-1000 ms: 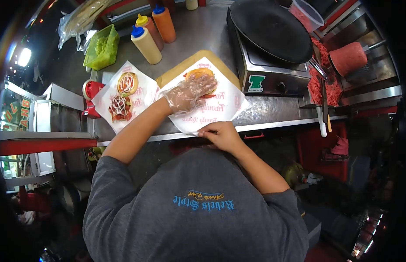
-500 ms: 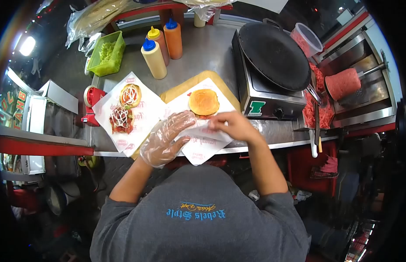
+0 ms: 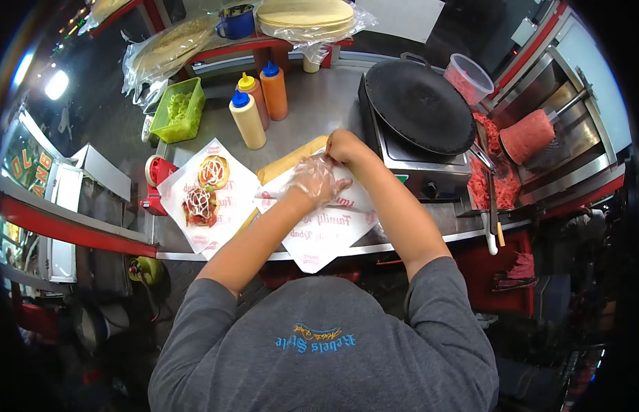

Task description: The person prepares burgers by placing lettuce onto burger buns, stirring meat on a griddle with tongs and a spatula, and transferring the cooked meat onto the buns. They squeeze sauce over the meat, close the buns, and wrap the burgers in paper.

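My left hand (image 3: pixel 314 180), in a clear plastic glove, is curled over the printed wrapping paper (image 3: pixel 326 230) on the cutting board (image 3: pixel 292 159). Just beyond it, my bare right hand (image 3: pixel 343 147) is closed at the paper's far edge. The burger is hidden under my hands and the paper. To the left, a second paper sheet (image 3: pixel 231 177) bears an opened burger: one bun half (image 3: pixel 213 172) has red and white sauce, the other half (image 3: pixel 200 207) has a filling striped with white sauce.
Sauce bottles (image 3: pixel 248 121) and a green tub of shredded lettuce (image 3: pixel 177 113) stand beyond the papers. A black griddle pan (image 3: pixel 421 106) sits on a stove at right, near a meat cone (image 3: pixel 529 136) and a knife (image 3: pixel 489 230). Stacked flatbreads (image 3: pixel 305 15) lie on the back shelf.
Both hands have moved away from my body, to the far side of the paper. The bun, in sight before, is now covered. The camera view has shifted slightly.
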Motion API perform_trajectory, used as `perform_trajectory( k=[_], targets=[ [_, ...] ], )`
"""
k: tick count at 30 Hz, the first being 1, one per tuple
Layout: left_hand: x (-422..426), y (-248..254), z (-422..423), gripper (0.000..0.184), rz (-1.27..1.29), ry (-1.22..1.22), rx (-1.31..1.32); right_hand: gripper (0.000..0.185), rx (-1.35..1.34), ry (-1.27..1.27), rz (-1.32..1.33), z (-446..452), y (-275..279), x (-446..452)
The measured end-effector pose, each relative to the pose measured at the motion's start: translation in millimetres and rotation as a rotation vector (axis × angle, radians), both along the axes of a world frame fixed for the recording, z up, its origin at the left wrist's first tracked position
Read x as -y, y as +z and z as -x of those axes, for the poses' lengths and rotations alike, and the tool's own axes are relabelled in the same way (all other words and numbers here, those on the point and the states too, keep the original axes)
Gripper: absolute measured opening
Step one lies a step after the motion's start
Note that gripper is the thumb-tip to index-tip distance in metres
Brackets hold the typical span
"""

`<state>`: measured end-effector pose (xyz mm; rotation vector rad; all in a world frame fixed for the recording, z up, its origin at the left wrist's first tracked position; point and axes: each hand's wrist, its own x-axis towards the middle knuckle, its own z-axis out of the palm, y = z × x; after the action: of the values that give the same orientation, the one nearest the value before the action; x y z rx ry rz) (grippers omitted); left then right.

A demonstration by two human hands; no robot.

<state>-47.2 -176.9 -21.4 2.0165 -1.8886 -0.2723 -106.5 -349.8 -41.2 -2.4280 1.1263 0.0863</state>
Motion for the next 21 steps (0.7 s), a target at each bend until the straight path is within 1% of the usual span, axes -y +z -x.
perform_trajectory(
  k=[2,3,5,6,7,8,10,11,14,15,16,18,21],
  targets=[
    [12,1,-4,0.076,-0.197,0.008,-0.014,0.016,-0.031,-0.029,0.005,-5,5,-1],
    [12,4,-7,0.083,-0.148,-0.029,-0.012,0.020,-0.081,-0.028,0.034,-6,7,-3],
    [6,5,-9,0.084,-0.141,-0.064,0.010,0.029,-0.183,-0.029,0.081,-3,8,-11],
    [1,3,-8,0.084,-0.139,-0.085,0.021,0.034,-0.142,-0.083,0.089,-2,8,-14],
    [-8,-4,-5,0.084,-0.124,-0.080,0.093,0.040,-0.103,-0.135,0.099,0,8,-17],
    [-15,-9,-3,0.082,-0.128,-0.106,0.101,0.046,-0.066,-0.187,0.112,2,10,-20],
    [-28,-10,-3,0.080,-0.137,-0.162,0.116,0.041,-0.024,-0.194,0.151,4,24,-33],
    [-30,-11,-3,0.066,-0.142,-0.155,0.061,0.039,-0.007,-0.196,0.167,9,25,-40],
    [-29,-32,-7,0.052,-0.025,-0.155,0.053,0.034,0.479,-0.256,0.266,36,4,-68],
    [-31,-29,-7,0.045,-0.011,-0.172,0.069,0.031,0.627,-0.221,0.314,58,4,-88],
    [-30,-32,-8,0.045,0.025,-0.167,0.086,0.028,0.774,-0.175,0.368,83,9,-113],
    [-28,-41,-8,0.046,0.098,-0.151,0.115,0.021,0.691,-0.268,0.557,118,14,-158],
    [-31,-35,-8,0.044,0.103,-0.157,0.106,0.019,0.389,-0.262,0.362,153,-8,-189]
  ],
)
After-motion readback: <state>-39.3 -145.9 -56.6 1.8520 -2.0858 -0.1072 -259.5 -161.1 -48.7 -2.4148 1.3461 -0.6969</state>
